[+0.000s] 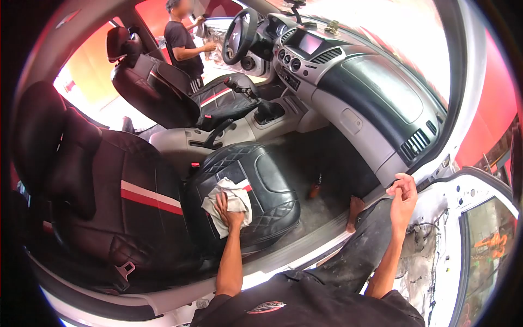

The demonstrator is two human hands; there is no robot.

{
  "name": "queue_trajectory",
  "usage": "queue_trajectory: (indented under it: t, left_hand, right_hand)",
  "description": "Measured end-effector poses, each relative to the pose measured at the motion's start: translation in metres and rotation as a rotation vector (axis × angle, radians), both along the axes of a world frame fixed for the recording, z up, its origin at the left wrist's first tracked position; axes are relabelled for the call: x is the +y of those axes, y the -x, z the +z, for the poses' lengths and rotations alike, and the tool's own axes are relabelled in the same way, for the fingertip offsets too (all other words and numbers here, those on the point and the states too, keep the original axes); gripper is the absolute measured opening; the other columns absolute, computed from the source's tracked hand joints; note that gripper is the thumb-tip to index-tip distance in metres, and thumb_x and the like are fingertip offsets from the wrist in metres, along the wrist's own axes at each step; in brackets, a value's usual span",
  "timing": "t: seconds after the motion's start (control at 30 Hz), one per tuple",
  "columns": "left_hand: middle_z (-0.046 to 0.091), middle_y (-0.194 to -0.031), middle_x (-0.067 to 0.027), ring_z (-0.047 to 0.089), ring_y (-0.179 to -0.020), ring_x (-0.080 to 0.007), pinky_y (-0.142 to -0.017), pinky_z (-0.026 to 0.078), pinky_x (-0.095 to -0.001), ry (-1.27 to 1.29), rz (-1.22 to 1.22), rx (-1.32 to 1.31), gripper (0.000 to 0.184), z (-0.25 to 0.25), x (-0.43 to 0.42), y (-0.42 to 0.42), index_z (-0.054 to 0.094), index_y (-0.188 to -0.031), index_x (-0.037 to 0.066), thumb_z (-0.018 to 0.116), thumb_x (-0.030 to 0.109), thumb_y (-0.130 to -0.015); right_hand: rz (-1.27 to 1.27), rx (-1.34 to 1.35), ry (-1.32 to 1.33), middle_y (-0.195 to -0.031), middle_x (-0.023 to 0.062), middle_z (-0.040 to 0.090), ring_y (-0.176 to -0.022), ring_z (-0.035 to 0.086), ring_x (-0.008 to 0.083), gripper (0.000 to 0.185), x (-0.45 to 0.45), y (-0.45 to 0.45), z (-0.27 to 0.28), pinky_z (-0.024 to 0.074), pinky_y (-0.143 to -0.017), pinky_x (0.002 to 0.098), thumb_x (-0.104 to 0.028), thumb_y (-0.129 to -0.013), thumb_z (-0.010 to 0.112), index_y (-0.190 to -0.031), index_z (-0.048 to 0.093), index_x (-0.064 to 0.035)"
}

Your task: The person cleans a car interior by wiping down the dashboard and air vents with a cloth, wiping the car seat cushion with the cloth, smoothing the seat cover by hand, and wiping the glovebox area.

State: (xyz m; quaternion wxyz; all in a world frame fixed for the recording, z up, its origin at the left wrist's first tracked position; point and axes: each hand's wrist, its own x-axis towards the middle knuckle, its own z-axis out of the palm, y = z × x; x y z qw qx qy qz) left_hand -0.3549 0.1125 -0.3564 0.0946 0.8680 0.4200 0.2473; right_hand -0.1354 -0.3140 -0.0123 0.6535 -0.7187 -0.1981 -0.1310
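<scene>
A pale cloth (239,199) lies crumpled on the black seat cushion (272,188), partly over its white and red stripe. My left hand (229,212) presses flat on the cloth, fingers spread. In the air near the door frame, right of the cushion, is my right hand (403,191), its fingers curled loosely with nothing visible between them. The seat's backrest (103,191), also black with a white and red stripe, stands to the left.
The open door (447,245) with exposed inner panel is at the right. The dashboard (376,87), gear lever (267,109) and handbrake (218,133) lie ahead. A bottle (315,188) stands in the footwell. Another person (182,46) stands at the far door.
</scene>
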Motion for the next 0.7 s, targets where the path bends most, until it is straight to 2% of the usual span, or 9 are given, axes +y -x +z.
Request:
queue_trajectory:
  t: [0.2,0.33,0.4,0.5,0.6,0.7]
  left_hand:
    - [0.040,-0.161,-0.0122,0.021,-0.155,-0.0389,-0.125,0.015,-0.0609,-0.016,-0.014,-0.017,0.075,0.000,0.000,0.001,0.054,-0.147,0.016,0.074,0.039,-0.079]
    - [0.039,-0.161,-0.0133,0.021,-0.156,-0.0396,-0.125,0.014,-0.0617,-0.126,-0.050,-0.027,0.070,-0.024,0.008,0.004,0.055,-0.146,0.018,0.071,0.037,-0.081]
    - [0.039,-0.161,-0.0130,0.021,-0.156,-0.0386,-0.126,0.015,-0.0610,-0.107,-0.038,-0.030,0.074,-0.025,0.010,0.002,0.054,-0.146,0.016,0.074,0.035,-0.077]
    - [0.038,-0.162,-0.0126,0.022,-0.156,-0.0381,-0.125,0.016,-0.0606,-0.107,-0.022,-0.025,0.081,-0.027,0.012,0.002,0.051,-0.147,0.014,0.079,0.031,-0.073]
    - [0.039,-0.162,-0.0122,0.023,-0.156,-0.0378,-0.125,0.017,-0.0605,-0.136,-0.048,-0.069,0.085,-0.028,0.012,0.003,0.050,-0.147,0.012,0.082,0.027,-0.070]
    - [0.041,-0.160,-0.0133,0.024,-0.155,-0.0392,-0.125,0.017,-0.0606,-0.092,-0.031,-0.066,0.082,-0.023,0.009,0.002,0.052,-0.146,0.008,0.080,0.026,-0.071]
  right_hand:
    - [-0.019,0.006,0.036,-0.083,-0.0011,0.058,-0.074,0.057,0.0071,0.023,-0.006,-0.004,-0.003,0.0502,-0.071,0.0230,0.006,-0.099,0.049,-0.113,0.063,-0.0053]
    - [-0.059,0.036,0.054,-0.085,-0.0005,0.061,-0.077,0.060,0.0084,0.020,-0.007,-0.004,-0.005,0.0519,-0.072,0.0243,0.005,-0.100,0.051,-0.112,0.065,-0.0043]
    - [-0.048,0.025,0.056,-0.086,-0.0007,0.061,-0.078,0.060,0.0079,0.021,-0.008,-0.004,-0.006,0.0521,-0.072,0.0244,0.005,-0.100,0.050,-0.112,0.065,-0.0035]
    - [-0.052,0.030,0.042,-0.084,-0.0024,0.061,-0.076,0.059,0.0062,0.014,-0.010,-0.006,-0.011,0.0514,-0.072,0.0238,-0.001,-0.103,0.055,-0.111,0.066,-0.0040]
    - [-0.078,0.031,0.057,-0.082,-0.0033,0.062,-0.074,0.059,0.0050,0.010,-0.007,-0.001,-0.009,0.0493,-0.070,0.0228,-0.008,-0.104,0.059,-0.108,0.068,-0.0036]
    - [-0.106,0.042,0.061,-0.083,-0.0005,0.065,-0.071,0.059,0.0064,0.009,-0.009,-0.001,-0.011,0.0500,-0.067,0.0246,-0.009,-0.101,0.064,-0.101,0.069,-0.0026]
